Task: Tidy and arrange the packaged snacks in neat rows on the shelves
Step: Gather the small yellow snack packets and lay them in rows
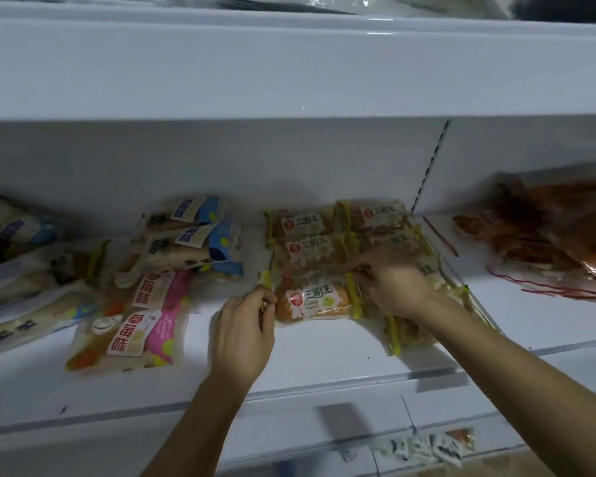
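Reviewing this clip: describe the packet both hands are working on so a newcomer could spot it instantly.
On the white shelf, find the block of yellow-trimmed bread packets left of the slotted upright. The packet is the frontmost in the block's left column, pinched at its ends by the left hand and right hand. Its round golden bun shows clearly, unlike those behind.

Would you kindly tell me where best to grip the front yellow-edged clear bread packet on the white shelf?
Probably by the yellow sealed strips at both ends of the front yellow-edged clear bread packet, coming from the left and right: it lies flat and crosswise, and the left hand and right hand already pinch there.
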### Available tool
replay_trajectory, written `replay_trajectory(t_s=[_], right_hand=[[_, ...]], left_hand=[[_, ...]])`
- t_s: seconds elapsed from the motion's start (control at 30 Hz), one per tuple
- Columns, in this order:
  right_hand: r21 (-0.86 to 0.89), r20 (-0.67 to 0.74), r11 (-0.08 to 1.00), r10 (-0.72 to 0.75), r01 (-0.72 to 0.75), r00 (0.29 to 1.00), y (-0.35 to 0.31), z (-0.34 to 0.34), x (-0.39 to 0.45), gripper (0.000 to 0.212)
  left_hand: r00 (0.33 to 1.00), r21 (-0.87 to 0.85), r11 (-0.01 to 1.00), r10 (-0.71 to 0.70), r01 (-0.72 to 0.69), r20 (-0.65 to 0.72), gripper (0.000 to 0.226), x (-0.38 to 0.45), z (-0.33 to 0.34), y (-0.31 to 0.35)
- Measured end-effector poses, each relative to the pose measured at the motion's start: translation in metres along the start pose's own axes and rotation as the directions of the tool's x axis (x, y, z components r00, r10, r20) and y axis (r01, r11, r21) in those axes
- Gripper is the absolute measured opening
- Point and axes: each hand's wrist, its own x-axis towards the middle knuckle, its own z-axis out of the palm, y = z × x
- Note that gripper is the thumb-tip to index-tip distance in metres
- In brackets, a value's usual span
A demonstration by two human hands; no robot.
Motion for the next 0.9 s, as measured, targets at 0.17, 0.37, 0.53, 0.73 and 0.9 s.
replay_trajectory(t_s=[0.17,0.37,0.53,0.73,0.9], right_hand=[[-0.036,-0.04,0.997,-0.071,0.069,0.997,0.006,0.006,0.008,0.018],[-0.027,-0.138,0.999,0.022,-0.026,0.99,0.008,0.01,-0.001,0.028],[0.178,-0.293,0.984,0.062,-0.009,0.954,-0.023,0.001,-0.025,0.028],[0.33,-0.288,0.906,-0.169,0.264,0.942,-0.119,0.022,0.004,0.022],[0.41,-0.276,0.805,-0.339,0.429,0.899,-0.22,0.054,0.066,0.028]], left_hand=[[0.999,0.031,0.999,0.024,-0.025,0.021,0.012,0.0,0.007,-0.004],[0.999,0.011,1.0,0.026,-0.026,0.042,0.026,-0.003,0.01,-0.01],[0.996,-0.132,0.991,-0.033,0.022,-0.083,0.026,-0.008,-0.002,-0.008],[0.931,0.047,0.998,0.051,-0.037,-0.362,0.01,0.001,-0.109,-0.038],[0.945,0.402,0.909,0.025,0.114,-0.326,0.051,0.028,-0.188,-0.166]])
